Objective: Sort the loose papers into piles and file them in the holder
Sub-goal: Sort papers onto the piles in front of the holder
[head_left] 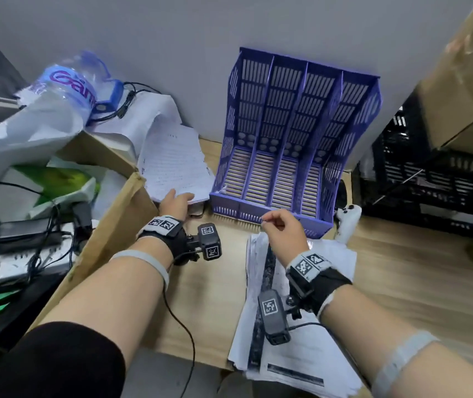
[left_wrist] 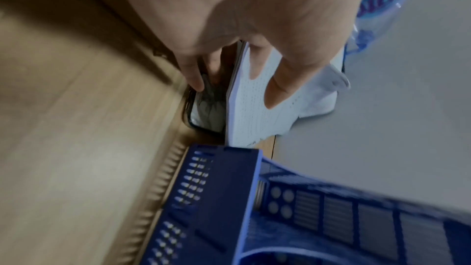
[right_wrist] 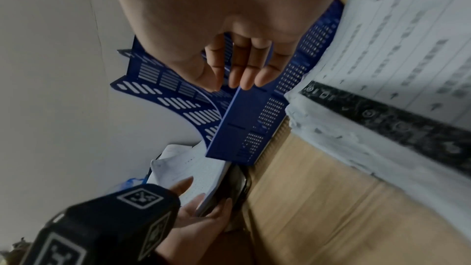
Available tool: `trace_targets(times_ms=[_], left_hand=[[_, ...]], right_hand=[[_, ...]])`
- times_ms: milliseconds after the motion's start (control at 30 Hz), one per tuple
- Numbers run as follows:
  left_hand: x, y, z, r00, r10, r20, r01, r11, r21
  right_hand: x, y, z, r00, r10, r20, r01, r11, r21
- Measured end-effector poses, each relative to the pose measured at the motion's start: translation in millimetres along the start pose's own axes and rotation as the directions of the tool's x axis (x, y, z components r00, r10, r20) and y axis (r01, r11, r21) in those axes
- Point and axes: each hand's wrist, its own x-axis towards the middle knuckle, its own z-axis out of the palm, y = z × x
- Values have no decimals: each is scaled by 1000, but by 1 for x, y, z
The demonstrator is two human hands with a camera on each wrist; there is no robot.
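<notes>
Nearest you, under your right forearm, lies the printed stack (head_left: 295, 326), a thick, slightly ragged pile with a dark band running down its top sheet; it reaches from your wrist toward the desk's near edge. This looks like a pile already sorted and waiting.

Beyond both hands stands the holder (head_left: 292, 145), blue slotted plastic with four compartments, all bare as far as the head view shows. Its front lip sits just past your right hand (head_left: 282, 229), which hovers above the stack's far end with fingers loosely curled and nothing in them.

Your left hand (head_left: 175, 204) reaches forward and to the left of the holder and takes the near edge of the handwritten sheets (head_left: 176, 162): the left wrist view shows the thumb on top and the other fingers going under. The sheets are white, faintly lined, creased at the far corners, and they touch the holder's left wall.

So the step in hand seems to be gathering this second pile. A phone (left_wrist: 203, 106) lies under the sheets' near edge, against your fingertips; lift the paper alone, square it, then bring it to a compartment.
</notes>
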Motion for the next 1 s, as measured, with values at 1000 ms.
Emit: trace_targets(times_ms=[1000], left_hand=[[-217, 0, -17, 952, 267, 151, -252, 962, -109]], right_hand=[[-12, -60, -80, 968, 174, 183, -179, 984, 12]])
